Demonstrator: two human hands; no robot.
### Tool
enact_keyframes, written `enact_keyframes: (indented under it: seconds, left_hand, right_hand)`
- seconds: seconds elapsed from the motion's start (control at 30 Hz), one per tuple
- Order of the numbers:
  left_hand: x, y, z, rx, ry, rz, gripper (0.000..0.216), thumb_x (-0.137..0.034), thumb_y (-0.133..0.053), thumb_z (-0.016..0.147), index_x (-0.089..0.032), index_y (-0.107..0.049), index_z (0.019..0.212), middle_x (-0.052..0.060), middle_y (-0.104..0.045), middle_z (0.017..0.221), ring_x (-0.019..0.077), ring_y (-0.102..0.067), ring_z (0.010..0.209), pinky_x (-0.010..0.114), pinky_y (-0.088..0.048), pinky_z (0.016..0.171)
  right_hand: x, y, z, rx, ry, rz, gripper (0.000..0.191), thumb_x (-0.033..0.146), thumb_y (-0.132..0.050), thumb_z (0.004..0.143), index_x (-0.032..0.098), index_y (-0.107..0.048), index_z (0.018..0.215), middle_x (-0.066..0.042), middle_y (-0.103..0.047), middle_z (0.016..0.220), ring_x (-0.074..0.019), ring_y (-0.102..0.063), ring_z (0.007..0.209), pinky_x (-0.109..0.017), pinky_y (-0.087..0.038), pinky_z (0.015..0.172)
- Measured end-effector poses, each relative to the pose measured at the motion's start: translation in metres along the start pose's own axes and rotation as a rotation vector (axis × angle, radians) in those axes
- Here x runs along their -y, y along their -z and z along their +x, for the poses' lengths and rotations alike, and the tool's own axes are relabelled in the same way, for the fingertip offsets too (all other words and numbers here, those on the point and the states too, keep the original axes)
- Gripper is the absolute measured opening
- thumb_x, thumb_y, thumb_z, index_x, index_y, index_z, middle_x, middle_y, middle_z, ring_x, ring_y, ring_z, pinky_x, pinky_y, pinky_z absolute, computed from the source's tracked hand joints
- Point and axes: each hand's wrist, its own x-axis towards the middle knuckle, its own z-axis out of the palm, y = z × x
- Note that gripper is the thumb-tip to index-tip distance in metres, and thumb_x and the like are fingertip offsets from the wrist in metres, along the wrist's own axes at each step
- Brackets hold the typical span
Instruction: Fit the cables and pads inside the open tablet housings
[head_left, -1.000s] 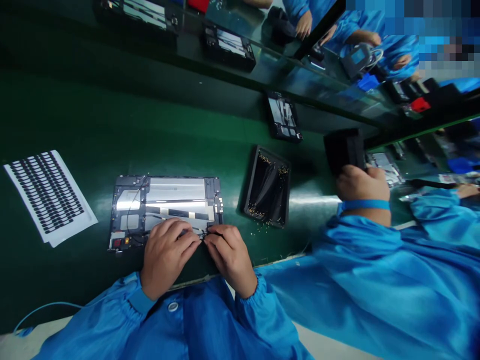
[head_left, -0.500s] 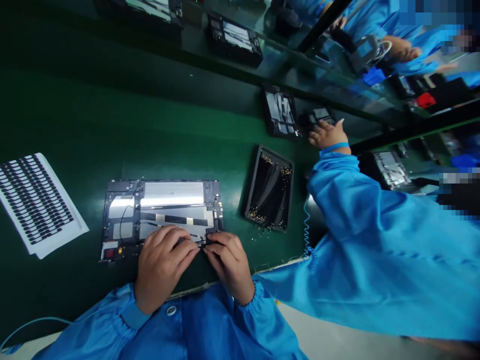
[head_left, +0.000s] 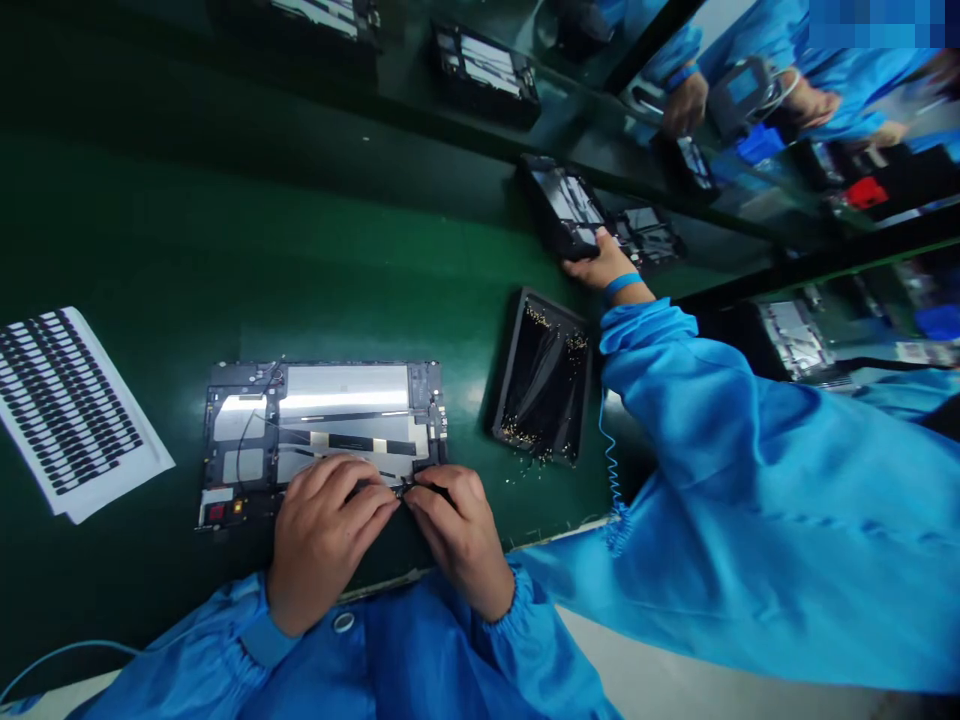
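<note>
An opened tablet [head_left: 345, 385], its silver battery and dark ribbon cables bare, lies flat on the green table in front of me. My left hand [head_left: 326, 535] rests over its near edge, thumb and fingers pinched together. Close beside it, my right hand [head_left: 461, 535] pinches at the tablet's near right corner. The fingertips of both almost meet there; whatever small part they hold is hidden. A thin black cable [head_left: 244, 445] curves loosely across the tablet's left part.
Right of the tablet stands a black tray [head_left: 512, 365] of thin black cables with gold ends. A sticker sheet [head_left: 82, 410] lies at left. A co-worker's hand [head_left: 604, 268] grips a stack of tablet frames [head_left: 570, 205] under the glass shelf. A coiled blue cord [head_left: 611, 460] hangs at right.
The co-worker's hand has moved left from the farther device onto the nearer stack, which is now tilted and shifted. My own hands stay pinched at the same corner, almost unmoved.
</note>
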Motion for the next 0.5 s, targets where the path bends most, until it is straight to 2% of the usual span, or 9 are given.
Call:
enact_keyframes:
  seconds: [0.13, 0.23, 0.33, 0.5]
  left_hand:
    - [0.0, 0.0, 0.0, 0.004, 0.008, 0.001, 0.007, -0.022, -0.064, 0.095, -0.025, -0.068, 0.09, 0.0, -0.069, 0.099, 0.0226, -0.06, 0.104, 0.039, -0.041, 0.088]
    - [0.0, -0.001, -0.001, 0.005, 0.008, 0.0, 0.007, -0.023, -0.064, 0.095, -0.025, -0.068, 0.09, 0.0, -0.07, 0.099, 0.022, -0.061, 0.103, 0.038, -0.042, 0.088]
    - [0.001, -0.002, 0.0, 0.005, -0.001, 0.023, 0.007, -0.024, -0.063, 0.095, -0.024, -0.068, 0.09, 0.001, -0.07, 0.099, 0.0225, -0.062, 0.104, 0.038, -0.042, 0.088]
    - [0.001, -0.001, -0.001, -0.017, -0.007, 0.031, 0.003, -0.025, -0.062, 0.096, -0.023, -0.063, 0.093, 0.002, -0.071, 0.1, 0.0235, -0.063, 0.106, 0.038, -0.043, 0.091]
  right_hand:
    - [-0.005, -0.008, -0.009, -0.057, 0.028, 0.055, 0.018, 0.012, -0.058, 0.097, 0.019, -0.066, 0.112, -0.01, -0.068, 0.11, -0.0213, -0.063, 0.108, -0.04, -0.058, 0.091]
    - [-0.01, -0.016, -0.019, -0.142, 0.09, 0.08, 0.03, 0.007, -0.061, 0.094, 0.018, -0.063, 0.122, -0.012, -0.069, 0.117, -0.0229, -0.063, 0.117, -0.045, -0.059, 0.098]
    - [-0.013, -0.019, -0.025, -0.142, 0.143, 0.035, 0.042, 0.006, -0.064, 0.092, 0.016, -0.06, 0.132, -0.015, -0.068, 0.122, -0.0248, -0.063, 0.121, -0.047, -0.059, 0.101]
    - [-0.012, -0.021, -0.024, -0.15, 0.177, -0.067, 0.049, 0.008, -0.065, 0.09, 0.016, -0.059, 0.138, -0.015, -0.069, 0.121, -0.0267, -0.064, 0.121, -0.048, -0.06, 0.101]
